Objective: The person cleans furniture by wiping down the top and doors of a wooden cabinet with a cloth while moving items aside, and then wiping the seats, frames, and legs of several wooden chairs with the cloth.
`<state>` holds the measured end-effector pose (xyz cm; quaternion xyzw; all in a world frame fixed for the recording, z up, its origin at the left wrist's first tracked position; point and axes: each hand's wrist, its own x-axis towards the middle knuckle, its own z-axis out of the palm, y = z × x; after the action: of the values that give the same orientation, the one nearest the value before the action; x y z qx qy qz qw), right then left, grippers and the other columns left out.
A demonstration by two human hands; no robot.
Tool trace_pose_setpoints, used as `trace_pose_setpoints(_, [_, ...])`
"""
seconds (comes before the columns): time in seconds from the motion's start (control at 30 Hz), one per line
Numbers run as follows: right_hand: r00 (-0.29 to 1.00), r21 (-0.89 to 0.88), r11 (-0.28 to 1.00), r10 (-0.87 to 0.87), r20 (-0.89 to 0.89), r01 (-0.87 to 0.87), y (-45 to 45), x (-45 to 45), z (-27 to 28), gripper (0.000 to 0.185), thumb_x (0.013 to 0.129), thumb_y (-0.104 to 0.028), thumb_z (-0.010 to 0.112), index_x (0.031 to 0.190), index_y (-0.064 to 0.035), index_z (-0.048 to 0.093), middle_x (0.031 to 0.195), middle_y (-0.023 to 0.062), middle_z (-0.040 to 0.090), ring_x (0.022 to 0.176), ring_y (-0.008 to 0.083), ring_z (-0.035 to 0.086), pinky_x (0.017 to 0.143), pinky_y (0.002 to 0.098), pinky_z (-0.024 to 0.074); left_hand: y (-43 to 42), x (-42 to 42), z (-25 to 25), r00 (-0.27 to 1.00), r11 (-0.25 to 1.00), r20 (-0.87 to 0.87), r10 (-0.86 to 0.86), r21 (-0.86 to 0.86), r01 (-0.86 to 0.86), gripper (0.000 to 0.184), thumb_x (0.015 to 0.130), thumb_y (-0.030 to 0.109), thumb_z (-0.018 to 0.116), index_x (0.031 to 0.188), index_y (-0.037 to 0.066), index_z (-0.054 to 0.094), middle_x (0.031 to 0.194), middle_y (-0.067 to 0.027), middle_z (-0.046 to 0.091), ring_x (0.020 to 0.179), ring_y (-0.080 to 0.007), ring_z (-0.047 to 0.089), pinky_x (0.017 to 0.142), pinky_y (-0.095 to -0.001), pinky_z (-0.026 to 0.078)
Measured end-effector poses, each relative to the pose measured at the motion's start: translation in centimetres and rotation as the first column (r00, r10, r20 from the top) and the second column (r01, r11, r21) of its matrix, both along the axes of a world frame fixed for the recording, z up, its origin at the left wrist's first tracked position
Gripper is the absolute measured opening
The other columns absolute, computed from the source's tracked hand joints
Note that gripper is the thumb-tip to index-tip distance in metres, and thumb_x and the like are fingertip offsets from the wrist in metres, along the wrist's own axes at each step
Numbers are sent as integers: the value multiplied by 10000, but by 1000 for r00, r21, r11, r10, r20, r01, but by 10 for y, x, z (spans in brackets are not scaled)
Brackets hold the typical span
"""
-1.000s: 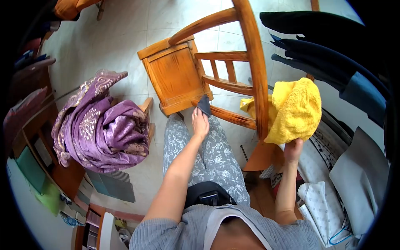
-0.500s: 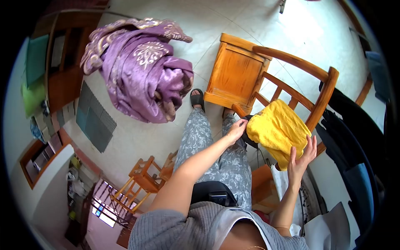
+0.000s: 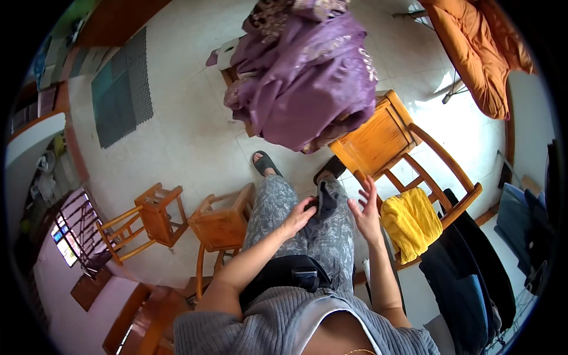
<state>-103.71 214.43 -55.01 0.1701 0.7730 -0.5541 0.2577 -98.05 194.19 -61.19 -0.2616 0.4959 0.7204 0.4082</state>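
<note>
My left hand (image 3: 300, 216) is closed on a bunched dark grey cloth (image 3: 326, 201), held above my thighs; its folds hide what kind of garment it is. My right hand (image 3: 367, 214) is open with fingers spread, empty, between that cloth and the chair. A yellow towel (image 3: 411, 222) hangs over the backrest of the wooden chair (image 3: 378, 139), just right of my right hand and apart from it.
A purple patterned fabric heap (image 3: 307, 77) lies ahead of my feet. Wooden stools (image 3: 222, 222) and another small wooden chair (image 3: 158, 216) stand at left. Dark clothes (image 3: 461, 284) hang at right. An orange cushion (image 3: 473, 53) is at the far right, a grey mat (image 3: 121, 89) on the floor at left.
My right hand has come away from the yellow towel, which stays on the chair back. My left hand has drawn the dark cloth in over my legs. The view has turned to the right.
</note>
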Motion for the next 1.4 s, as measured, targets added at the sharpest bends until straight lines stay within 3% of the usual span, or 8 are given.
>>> trace_pose_setpoints(0.13, [865,-396,783,-349,361,480,-57,-63,-15,833,837,-402,599,1417,-165,51,1422,169,219,1216,332,367,936,458,386,-90,20,8,974,973,108,199,-141,-184,359,877,145,480,1197,-17,494,1100,-73,560,1012,-142,506,888,-251,381])
trace_pose_setpoints(0.27, [852,-297,799,-476,219,523,-122,-121,-70,842,808,-422,631,1410,-160,103,1407,117,255,1193,293,395,978,487,348,-179,53,5,936,887,52,347,-344,-310,318,857,157,515,1130,-6,525,1034,-72,573,949,-153,520,838,-259,404])
trace_pose_setpoints(0.37, [756,-301,712,-653,52,635,-162,-148,-99,759,790,-387,662,1373,-116,259,1383,91,334,1242,270,347,1057,473,228,-239,84,-9,836,803,-18,549,-266,-533,333,862,152,513,1155,-7,505,1060,-80,566,968,-168,519,851,-272,404])
trace_pose_setpoints(0.47, [628,-239,586,-664,407,774,-151,-161,-93,676,746,-302,702,1278,-26,390,1290,99,447,1199,269,390,1050,442,258,-274,93,0,733,703,16,680,-299,-645,349,873,164,504,1175,-9,488,1129,-86,542,1005,-177,517,869,-283,401])
trace_pose_setpoints(0.8, [799,-295,782,-385,463,548,-98,-179,49,469,747,-240,563,1101,60,496,1083,188,570,1008,308,556,932,421,426,-286,92,25,646,603,53,761,-427,-674,367,884,188,488,1210,21,471,1168,-95,530,1011,-204,540,846,-314,441])
trace_pose_setpoints(0.93, [756,-481,597,-388,527,642,-49,-198,85,469,742,-231,563,1126,30,498,1129,203,549,1006,313,565,927,431,442,-279,79,30,662,567,-14,750,-501,-653,338,890,162,469,1188,3,487,1153,-96,541,1027,-216,538,861,-317,439])
trace_pose_setpoints(1.13, [800,-229,882,-230,554,412,38,-187,50,686,703,-284,622,1280,3,387,1211,209,506,1064,334,527,972,484,378,-268,38,46,695,588,-67,716,-479,-652,374,889,157,479,1229,4,453,1180,-117,518,1040,-218,522,885,-303,410])
trace_pose_setpoints(1.4, [813,-244,829,-358,459,503,43,-246,146,316,714,-200,643,927,30,606,875,135,629,810,220,605,762,316,507,-257,6,85,671,531,-144,727,-502,-683,345,875,149,503,1184,-4,491,1144,-103,536,1015,-207,524,855,-311,423])
